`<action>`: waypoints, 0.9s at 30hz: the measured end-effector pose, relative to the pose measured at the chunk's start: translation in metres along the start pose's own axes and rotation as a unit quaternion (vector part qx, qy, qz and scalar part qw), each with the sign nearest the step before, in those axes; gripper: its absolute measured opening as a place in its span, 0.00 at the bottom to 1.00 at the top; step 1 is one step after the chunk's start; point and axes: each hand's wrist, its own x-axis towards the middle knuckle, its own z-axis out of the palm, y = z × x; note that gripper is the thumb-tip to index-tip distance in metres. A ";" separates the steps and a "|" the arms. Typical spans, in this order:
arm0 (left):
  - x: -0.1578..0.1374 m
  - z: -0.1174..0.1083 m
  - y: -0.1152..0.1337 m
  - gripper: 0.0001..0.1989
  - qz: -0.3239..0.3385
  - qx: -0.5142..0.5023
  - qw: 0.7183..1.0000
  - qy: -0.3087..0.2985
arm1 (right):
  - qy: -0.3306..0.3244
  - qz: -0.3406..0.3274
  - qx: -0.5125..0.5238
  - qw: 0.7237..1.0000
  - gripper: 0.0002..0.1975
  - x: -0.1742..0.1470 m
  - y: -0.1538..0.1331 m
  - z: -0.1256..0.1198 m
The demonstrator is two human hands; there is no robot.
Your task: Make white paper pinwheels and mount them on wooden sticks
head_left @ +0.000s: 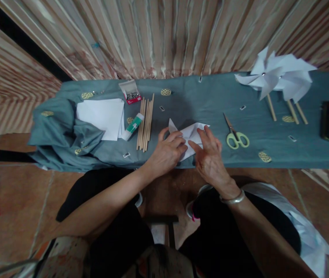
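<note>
Matt white paper (192, 135), wooden sticks (145, 123)

Bare desk (199, 100) lies open between the folded paper (192, 135) and the scissors (235, 135). To the left, a bundle of wooden sticks (145, 123) and a glue stick (132, 126) block the way; roughly 3 pinwheels (277, 77) crowd the far right.
</note>
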 end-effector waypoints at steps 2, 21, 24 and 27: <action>0.001 0.000 0.000 0.13 -0.002 -0.001 1.000 -0.005 | -0.007 0.004 0.008 1.000 0.24 0.001 -0.002 0.002; 0.001 0.000 -0.002 0.13 0.002 -0.009 1.000 0.006 | -0.004 0.014 0.025 1.000 0.25 0.001 0.006 -0.002; 0.001 0.000 -0.002 0.14 0.002 -0.011 1.000 0.001 | -0.005 0.007 0.006 1.000 0.22 0.003 0.003 0.000; 0.001 -0.001 -0.002 0.15 -0.003 -0.011 1.000 -0.008 | -0.004 0.007 -0.011 1.000 0.20 0.006 0.000 0.002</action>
